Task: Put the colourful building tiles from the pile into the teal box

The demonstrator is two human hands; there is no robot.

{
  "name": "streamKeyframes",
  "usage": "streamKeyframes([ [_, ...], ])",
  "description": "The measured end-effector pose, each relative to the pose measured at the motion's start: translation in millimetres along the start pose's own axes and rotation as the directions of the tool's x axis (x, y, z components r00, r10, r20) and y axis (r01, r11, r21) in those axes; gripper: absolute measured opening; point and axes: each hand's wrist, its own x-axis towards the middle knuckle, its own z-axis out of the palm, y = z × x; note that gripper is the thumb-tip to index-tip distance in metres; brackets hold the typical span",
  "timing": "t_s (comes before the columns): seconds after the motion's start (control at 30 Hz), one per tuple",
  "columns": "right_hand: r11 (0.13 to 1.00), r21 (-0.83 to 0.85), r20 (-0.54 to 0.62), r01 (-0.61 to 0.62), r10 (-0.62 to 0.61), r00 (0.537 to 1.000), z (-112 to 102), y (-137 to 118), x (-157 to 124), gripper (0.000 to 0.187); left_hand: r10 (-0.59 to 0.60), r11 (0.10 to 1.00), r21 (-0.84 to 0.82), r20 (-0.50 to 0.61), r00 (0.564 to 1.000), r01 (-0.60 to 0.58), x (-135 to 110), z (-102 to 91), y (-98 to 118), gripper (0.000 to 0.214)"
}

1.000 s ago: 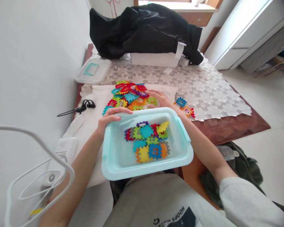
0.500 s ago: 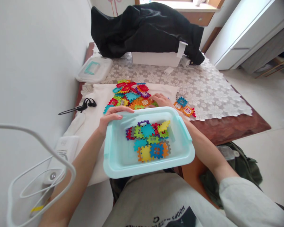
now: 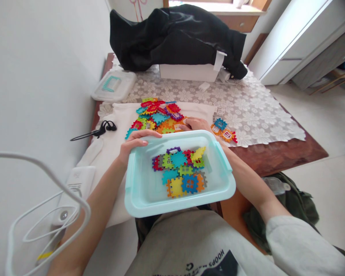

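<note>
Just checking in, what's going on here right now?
A person is working with both bare hands. The left hand holds the rim of a pale turquoise plastic tray at their lap, which contains a batch of colourful interlocking plastic tiles. The right hand reaches past the tray and rests at the edge of a larger heap of similar tiles on a white cloth.

Bare left forearm (image 3: 103, 188) and right forearm (image 3: 247, 184) angled inward, left hand (image 3: 136, 142) curled, right hand (image 3: 196, 124) palm-down.
</note>
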Motion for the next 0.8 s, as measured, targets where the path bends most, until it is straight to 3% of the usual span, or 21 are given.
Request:
streamKeyframes([
  [0.3,0.994,-0.034,0.144,-0.107,0.111,0.983,-9,-4,0,0.076,0.014,1.000,0.014,-0.025,1.000,-0.014,0,0.4,0,0.032],
  [0.4,0.999,-0.044,0.139,-0.021,0.027,0.990,-15,-5,-2,0.070,0.025,1.000,0.019,-0.038,0.999,-0.024,0,1.2,0,0.031],
  [0.53,0.990,-0.014,0.074,0.140,-0.139,0.988,-18,-2,-5,0.044,0.028,0.999,0.021,-0.016,0.999,-0.028,0,1.5,1,0.034],
  [0.67,0.980,-0.033,0.136,0.194,-0.188,0.973,-14,4,-8,0.068,0.022,0.999,0.023,-0.009,1.000,-0.022,0,1.9,2,0.034],
  [0.8,0.980,0.026,0.137,0.197,-0.199,0.970,-10,6,-7,0.057,0.026,0.999,0.025,-0.013,1.000,-0.025,1,2.1,2,0.035],
])
